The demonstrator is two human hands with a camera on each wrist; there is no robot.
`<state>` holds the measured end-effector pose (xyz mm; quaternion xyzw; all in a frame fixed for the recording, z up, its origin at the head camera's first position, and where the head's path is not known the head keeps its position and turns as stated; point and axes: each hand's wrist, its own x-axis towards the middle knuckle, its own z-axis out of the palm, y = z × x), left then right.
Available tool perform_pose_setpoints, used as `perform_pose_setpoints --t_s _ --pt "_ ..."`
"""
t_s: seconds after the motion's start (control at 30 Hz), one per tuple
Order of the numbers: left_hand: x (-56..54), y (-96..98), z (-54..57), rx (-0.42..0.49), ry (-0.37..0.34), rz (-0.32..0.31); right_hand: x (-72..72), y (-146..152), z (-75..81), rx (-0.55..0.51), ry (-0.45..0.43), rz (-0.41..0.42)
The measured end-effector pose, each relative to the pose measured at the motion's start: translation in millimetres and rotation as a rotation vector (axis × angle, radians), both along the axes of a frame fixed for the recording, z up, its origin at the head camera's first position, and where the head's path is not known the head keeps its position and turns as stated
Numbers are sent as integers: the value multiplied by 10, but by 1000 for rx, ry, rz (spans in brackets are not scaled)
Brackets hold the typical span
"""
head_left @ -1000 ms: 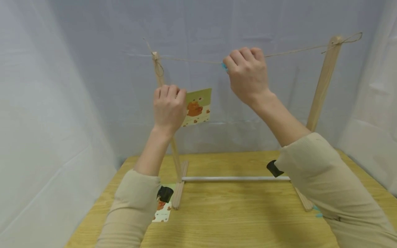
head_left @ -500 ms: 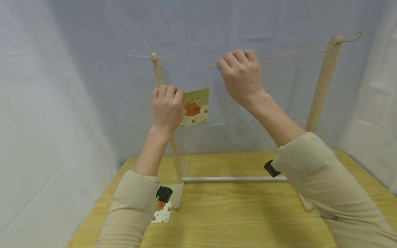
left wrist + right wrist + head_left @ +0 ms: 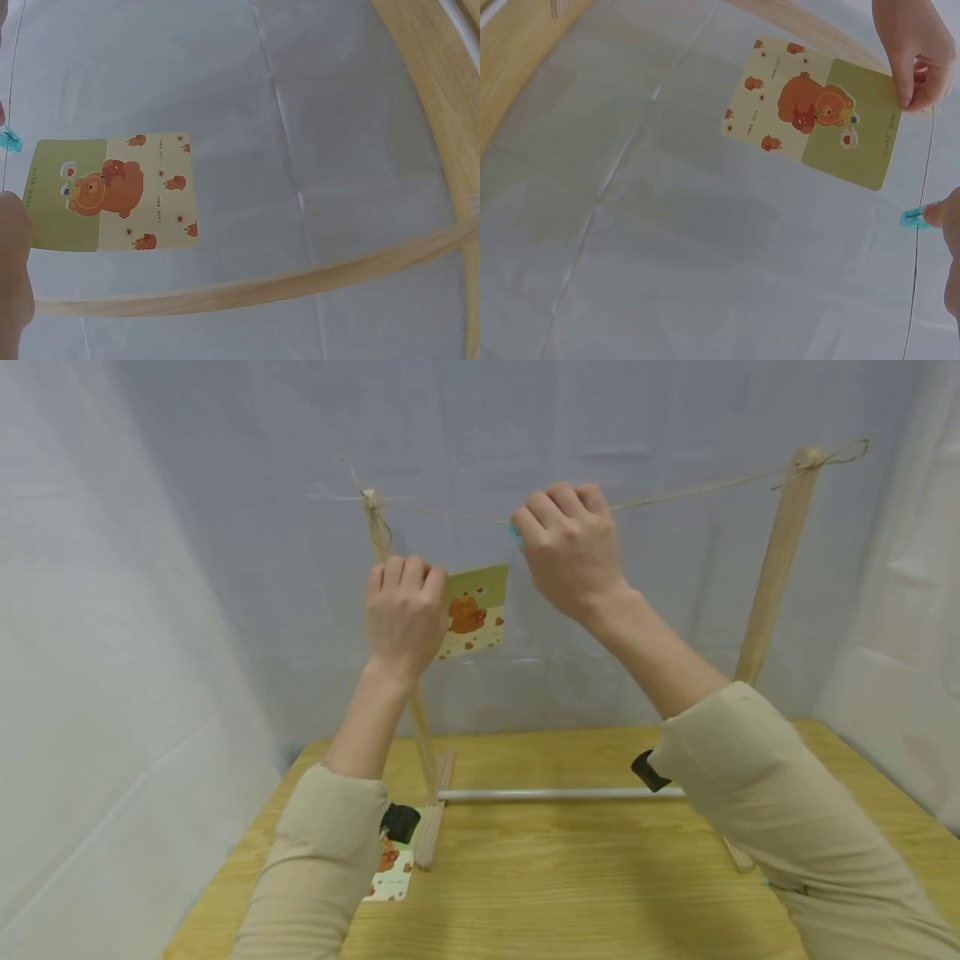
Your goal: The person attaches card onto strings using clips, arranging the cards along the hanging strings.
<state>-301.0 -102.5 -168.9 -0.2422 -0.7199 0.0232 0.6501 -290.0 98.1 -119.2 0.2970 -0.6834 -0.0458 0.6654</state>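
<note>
My left hand [image 3: 407, 614] pinches a bear-print card [image 3: 474, 612] by its top corner, and the card hangs below the string. The right wrist view shows the whole card [image 3: 817, 112], green at one end and cream at the other, with thumb and fingers on its edge. Up at the string [image 3: 675, 495], my right hand [image 3: 572, 547] pinches a small turquoise clothespin [image 3: 915, 217]. That clothespin lies across the string, apart from the card. Whether its jaws are spread is hard to see.
Two wooden posts, left [image 3: 422, 735] and right [image 3: 780, 564], hold the string's ends. A white rod [image 3: 562, 794] joins their feet on the wooden table [image 3: 570, 877]. Another bear card [image 3: 392, 881] lies by the left foot, partly under my sleeve.
My right hand has shifted left along the string with the clothespin, nearer the card. The left hand and its card have risen slightly.
</note>
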Motion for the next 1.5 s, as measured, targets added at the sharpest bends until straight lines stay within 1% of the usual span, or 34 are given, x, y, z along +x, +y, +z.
perform_pose_setpoints --t_s 0.13,0.27,0.4,0.53,0.63,0.77,0.87,1.03,1.13,1.27,1.5 --pt "-11 11 18 8 4 7 4 -21 3 11 -5 3" --pt "-14 24 42 -3 6 10 7 -44 4 17 -4 8" --pt "-23 28 74 -1 29 8 12 -72 0 30 14 8" --pt "-28 27 103 -2 48 23 18 -87 -8 33 12 19" --pt "-27 33 126 -13 37 42 28 -89 -4 30 -9 31" --pt "-38 44 157 -16 -4 60 44 -97 19 30 -35 40" --pt "-48 52 175 -11 -21 68 55 -111 32 31 -52 43" --pt "-57 63 214 0 -9 73 57 -141 38 27 -78 53" --pt "-63 67 236 3 -9 71 54 -158 45 26 -73 59" --pt "-78 60 245 4 8 69 55 -189 51 31 -58 58" --pt "-88 40 252 15 75 55 60 -230 39 34 -71 63"
